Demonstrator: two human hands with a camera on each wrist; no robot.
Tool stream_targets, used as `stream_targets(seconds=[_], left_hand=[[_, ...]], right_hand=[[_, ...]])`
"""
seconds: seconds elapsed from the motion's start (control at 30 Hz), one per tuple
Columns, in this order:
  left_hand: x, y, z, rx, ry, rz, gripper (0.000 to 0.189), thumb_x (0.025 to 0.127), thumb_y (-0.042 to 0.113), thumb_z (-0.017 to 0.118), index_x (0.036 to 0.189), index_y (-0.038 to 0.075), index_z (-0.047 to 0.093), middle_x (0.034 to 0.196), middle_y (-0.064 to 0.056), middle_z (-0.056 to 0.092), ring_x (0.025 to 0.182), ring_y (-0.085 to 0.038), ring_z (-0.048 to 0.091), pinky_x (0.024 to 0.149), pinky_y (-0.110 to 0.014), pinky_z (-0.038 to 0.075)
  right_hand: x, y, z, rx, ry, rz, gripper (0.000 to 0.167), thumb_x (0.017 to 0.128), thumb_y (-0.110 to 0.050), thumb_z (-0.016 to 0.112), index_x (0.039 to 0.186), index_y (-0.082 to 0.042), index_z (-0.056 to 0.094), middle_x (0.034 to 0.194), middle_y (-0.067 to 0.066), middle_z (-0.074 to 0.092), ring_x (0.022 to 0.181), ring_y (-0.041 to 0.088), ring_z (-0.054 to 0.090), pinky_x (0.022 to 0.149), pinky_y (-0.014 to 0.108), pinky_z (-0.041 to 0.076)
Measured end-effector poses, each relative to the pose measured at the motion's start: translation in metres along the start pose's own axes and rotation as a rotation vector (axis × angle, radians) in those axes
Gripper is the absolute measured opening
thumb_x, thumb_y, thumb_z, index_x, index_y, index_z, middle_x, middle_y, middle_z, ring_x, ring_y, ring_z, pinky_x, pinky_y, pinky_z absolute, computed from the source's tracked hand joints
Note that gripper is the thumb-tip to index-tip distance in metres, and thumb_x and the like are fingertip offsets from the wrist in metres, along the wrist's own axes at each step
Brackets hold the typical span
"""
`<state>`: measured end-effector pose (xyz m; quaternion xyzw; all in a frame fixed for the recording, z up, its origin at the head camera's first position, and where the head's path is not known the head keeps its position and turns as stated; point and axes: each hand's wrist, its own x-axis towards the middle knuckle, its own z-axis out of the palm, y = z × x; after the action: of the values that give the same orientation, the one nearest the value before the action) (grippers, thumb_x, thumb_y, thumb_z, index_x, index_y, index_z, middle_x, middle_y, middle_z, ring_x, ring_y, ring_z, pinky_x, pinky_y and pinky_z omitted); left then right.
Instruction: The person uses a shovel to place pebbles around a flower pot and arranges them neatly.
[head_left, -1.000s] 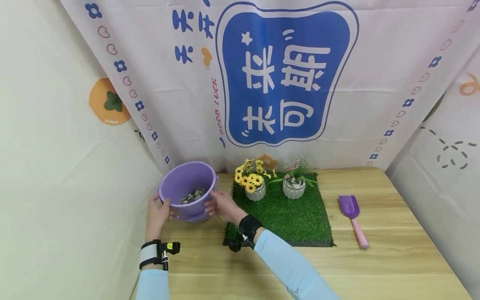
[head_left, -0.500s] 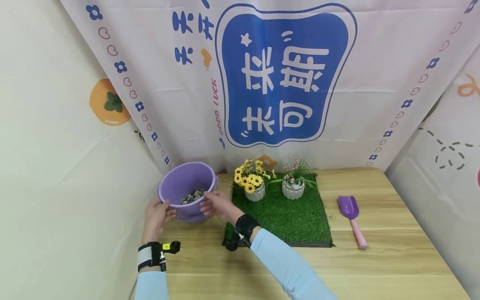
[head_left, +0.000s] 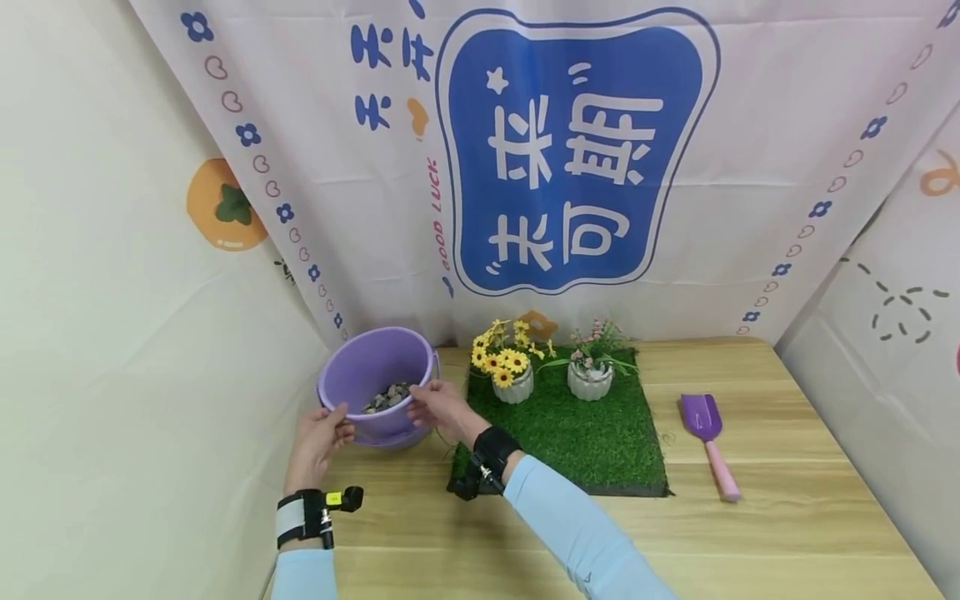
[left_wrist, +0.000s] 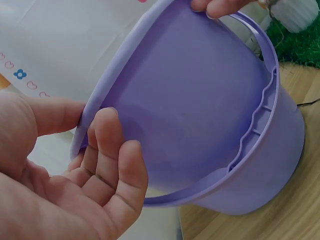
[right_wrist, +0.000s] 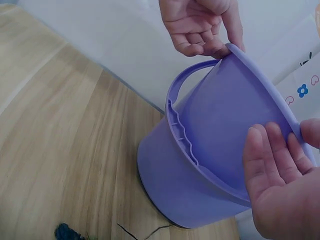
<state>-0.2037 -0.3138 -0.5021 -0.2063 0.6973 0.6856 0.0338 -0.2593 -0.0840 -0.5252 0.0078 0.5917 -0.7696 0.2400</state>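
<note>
A purple bucket (head_left: 386,430) stands on the wooden table at the back left, with grey pebbles (head_left: 387,397) inside it. My left hand (head_left: 313,443) pinches the front left of its rim, thumb over the edge and fingers curled beneath. At the front right of the rim, my right hand (head_left: 444,408) grips the same way, as the right wrist view shows with the thumb on top and the fingers against the outer wall. The bucket's handle (right_wrist: 176,90) hangs down around the front side, below both hands.
A green turf mat (head_left: 577,454) lies to the right, bearing a pot of yellow flowers (head_left: 513,385) and a pot of pink flowers (head_left: 590,382). Farther right is a purple scoop (head_left: 702,417) with a pink handle. Printed cloth (head_left: 390,250) hangs behind, and a pale wall (head_left: 150,400) rises close on the left.
Both hands have shifted slightly inward along the rim, coming a little nearer each other. The bucket stays in place, and the head view has moved a touch.
</note>
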Motion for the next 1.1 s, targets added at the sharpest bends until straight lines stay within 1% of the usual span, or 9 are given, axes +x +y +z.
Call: stream_targets(seconds=[0.1,0.23,0.47,0.7,0.77,0.83,0.93,1.03,1.1], left_hand=[[-0.0005,-0.0011,0.0014,-0.012,0.016,-0.013,0.021,0.1,0.022,0.057,0.096,0.002,0.055,0.075,0.003,0.062,0.067,-0.009,0.063,0.07,-0.025,0.056],[0.0007,-0.0017,0.0038,-0.033,0.014,-0.028,0.015,0.1,0.015,0.054,0.097,0.001,0.051,0.075,0.003,0.059,0.065,-0.008,0.061,0.071,-0.025,0.055],[0.0045,-0.0015,0.006,0.006,-0.008,-0.038,0.018,0.098,0.01,0.047,0.11,-0.003,0.046,0.081,0.002,0.054,0.068,-0.008,0.059,0.073,-0.024,0.054],[0.0069,-0.0006,0.0054,-0.026,-0.016,-0.029,0.009,0.097,0.01,0.045,0.103,0.003,0.042,0.08,0.003,0.055,0.066,-0.009,0.06,0.077,-0.029,0.056],[0.0068,0.0006,0.0062,-0.048,-0.03,-0.022,0.008,0.097,0.008,0.045,0.102,0.003,0.041,0.078,0.003,0.056,0.065,-0.009,0.06,0.078,-0.03,0.057],[0.0066,0.0016,0.007,-0.069,-0.065,-0.01,0.005,0.097,0.007,0.043,0.1,0.003,0.041,0.076,0.002,0.059,0.067,-0.011,0.064,0.082,-0.034,0.057],[0.0053,0.002,0.0078,-0.114,-0.112,0.012,0.007,0.097,0.004,0.042,0.098,-0.002,0.044,0.072,-0.003,0.065,0.073,-0.016,0.07,0.088,-0.043,0.055],[0.0009,0.0018,0.0062,-0.131,-0.152,0.031,0.025,0.098,0.002,0.039,0.118,-0.011,0.045,0.077,-0.006,0.068,0.076,-0.018,0.072,0.091,-0.048,0.052],[-0.003,0.0018,0.0045,-0.132,-0.16,0.043,0.04,0.098,0.0,0.037,0.136,-0.015,0.035,0.083,-0.006,0.068,0.076,-0.018,0.071,0.092,-0.048,0.051]], right_hand=[[0.0009,-0.0002,-0.0014,-0.024,-0.006,-0.006,0.02,0.096,-0.027,0.065,0.083,-0.012,0.059,0.084,0.007,0.073,0.071,0.014,0.069,0.071,0.032,0.058],[0.0038,-0.0002,-0.0032,-0.029,-0.025,-0.017,0.018,0.096,-0.024,0.064,0.085,-0.01,0.059,0.082,0.006,0.071,0.07,0.014,0.068,0.072,0.032,0.058],[0.0064,0.0005,-0.006,-0.027,-0.027,-0.015,0.015,0.097,-0.018,0.062,0.086,-0.009,0.058,0.082,0.005,0.068,0.074,0.015,0.068,0.082,0.035,0.058],[0.0062,-0.0009,-0.0088,-0.021,-0.058,-0.02,0.014,0.098,-0.017,0.06,0.088,-0.008,0.057,0.085,0.007,0.069,0.078,0.016,0.069,0.091,0.042,0.055],[0.0059,-0.0023,-0.0095,-0.024,-0.061,-0.021,0.014,0.098,-0.017,0.06,0.088,-0.008,0.058,0.085,0.006,0.069,0.078,0.016,0.069,0.089,0.04,0.056],[0.0059,-0.0035,-0.0097,-0.018,-0.055,-0.029,0.014,0.098,-0.017,0.06,0.087,-0.008,0.058,0.083,0.006,0.068,0.076,0.015,0.068,0.085,0.037,0.057],[0.0059,-0.0044,-0.0092,-0.012,-0.042,-0.05,0.016,0.097,-0.016,0.06,0.084,-0.008,0.058,0.08,0.005,0.068,0.073,0.015,0.067,0.08,0.034,0.058],[0.004,-0.0045,-0.0073,-0.012,-0.036,-0.065,0.017,0.097,-0.015,0.06,0.081,-0.008,0.058,0.079,0.005,0.068,0.072,0.015,0.068,0.079,0.033,0.058],[0.0021,-0.0046,-0.0056,-0.017,-0.04,-0.067,0.017,0.097,-0.015,0.06,0.081,-0.009,0.058,0.079,0.005,0.068,0.072,0.015,0.068,0.08,0.034,0.058]])
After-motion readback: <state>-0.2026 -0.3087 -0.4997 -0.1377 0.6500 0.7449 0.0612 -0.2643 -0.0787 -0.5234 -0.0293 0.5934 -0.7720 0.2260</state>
